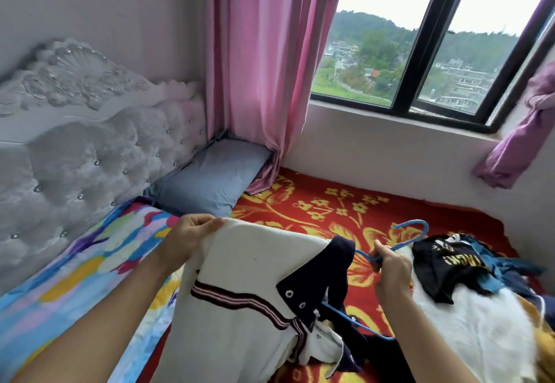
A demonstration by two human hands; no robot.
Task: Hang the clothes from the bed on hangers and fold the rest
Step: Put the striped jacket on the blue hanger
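Observation:
A white knit top (240, 286) with a navy collar and a striped band hangs over the bed on a blue hanger (413, 231). My left hand (189, 238) pinches the top's shoulder at its upper left. My right hand (390, 268) grips the hanger's neck just below the hook, right of the collar. Part of the hanger's blue wire shows under the collar; the rest is inside the garment. A heap of other clothes (459, 265), dark navy with yellow lettering on top and white beneath, lies on the bed to the right.
The bed carries a red and yellow floral blanket (315, 202), a colourful quilt (84, 265) at left and a blue-grey pillow (210, 178) by the tufted headboard (75, 154). Pink curtains (264, 67) and a window (420, 52) stand behind.

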